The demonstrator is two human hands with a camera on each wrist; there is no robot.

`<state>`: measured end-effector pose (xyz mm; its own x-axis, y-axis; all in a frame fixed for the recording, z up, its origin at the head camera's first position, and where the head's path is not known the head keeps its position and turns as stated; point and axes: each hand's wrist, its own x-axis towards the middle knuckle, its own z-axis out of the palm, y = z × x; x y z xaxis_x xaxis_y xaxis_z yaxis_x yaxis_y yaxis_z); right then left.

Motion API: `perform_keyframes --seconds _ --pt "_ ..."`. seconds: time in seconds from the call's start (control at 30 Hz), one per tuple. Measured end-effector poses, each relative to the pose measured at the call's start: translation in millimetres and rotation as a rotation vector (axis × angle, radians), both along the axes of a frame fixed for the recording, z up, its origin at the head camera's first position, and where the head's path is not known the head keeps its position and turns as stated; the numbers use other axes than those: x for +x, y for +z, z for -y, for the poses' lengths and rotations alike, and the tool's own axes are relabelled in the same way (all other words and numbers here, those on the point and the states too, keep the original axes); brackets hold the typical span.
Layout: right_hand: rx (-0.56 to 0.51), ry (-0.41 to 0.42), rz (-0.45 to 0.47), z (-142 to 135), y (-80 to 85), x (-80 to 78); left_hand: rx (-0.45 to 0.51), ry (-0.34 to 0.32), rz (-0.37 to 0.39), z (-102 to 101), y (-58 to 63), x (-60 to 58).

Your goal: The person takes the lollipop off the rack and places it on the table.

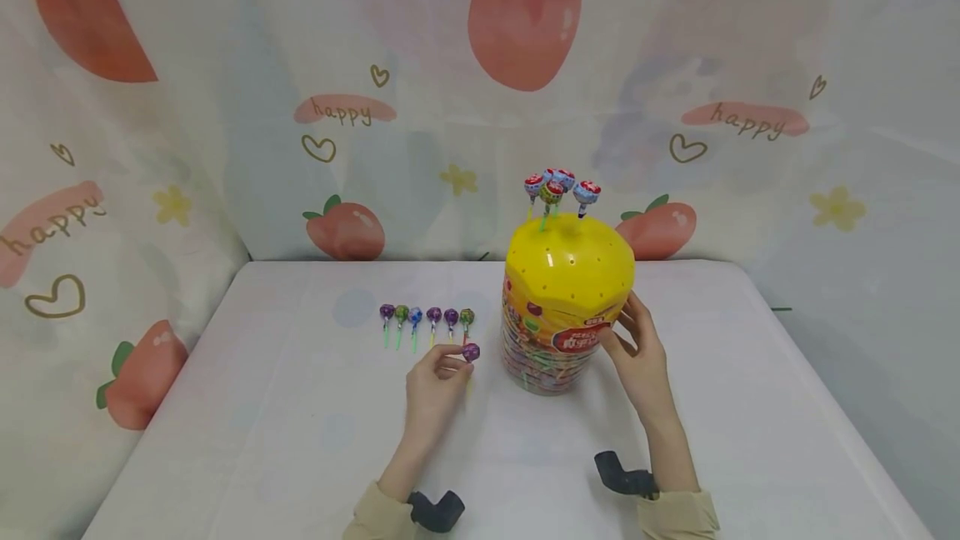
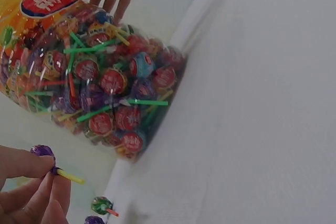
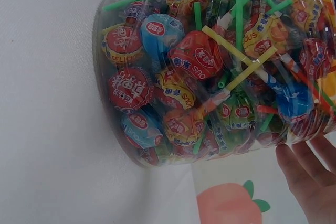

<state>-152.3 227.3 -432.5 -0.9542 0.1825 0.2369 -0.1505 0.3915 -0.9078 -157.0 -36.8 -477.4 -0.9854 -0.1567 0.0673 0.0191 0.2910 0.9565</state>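
My left hand (image 1: 437, 386) pinches a lollipop (image 1: 471, 352) with a purple wrapper and a yellow stick between thumb and fingers, just above the table. In the left wrist view the purple lollipop (image 2: 42, 152) tilts, its stick pointing away from the fingertips. Upright to its right stands a large clear jar (image 1: 536, 357) of wrapped lollipops, with a yellow lid (image 1: 573, 261) dotted with small holes. Several lollipops (image 1: 553, 190) stick up from the lid's far part. Against the jar's right side my right hand (image 1: 643, 369) rests with spread, fairly straight fingers (image 3: 307, 163).
Left of the jar, several lollipops (image 1: 416, 317) lie in a row on the white-covered table (image 1: 300, 423), heads away from me. Behind the table hangs a printed cloth (image 1: 420, 48). A dark curved device (image 1: 622, 475) is on each wrist.
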Motion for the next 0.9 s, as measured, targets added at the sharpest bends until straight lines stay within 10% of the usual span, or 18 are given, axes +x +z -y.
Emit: perform_keyframes --seconds 0.37,0.9 --pt "0.008 -0.016 0.016 -0.7 -1.0 -0.5 -0.153 0.029 0.025 10.1 -25.8 -16.8" --pt "0.019 -0.015 0.012 0.3 0.2 -1.2 -0.305 0.018 0.055 6.7 -29.1 -25.3"
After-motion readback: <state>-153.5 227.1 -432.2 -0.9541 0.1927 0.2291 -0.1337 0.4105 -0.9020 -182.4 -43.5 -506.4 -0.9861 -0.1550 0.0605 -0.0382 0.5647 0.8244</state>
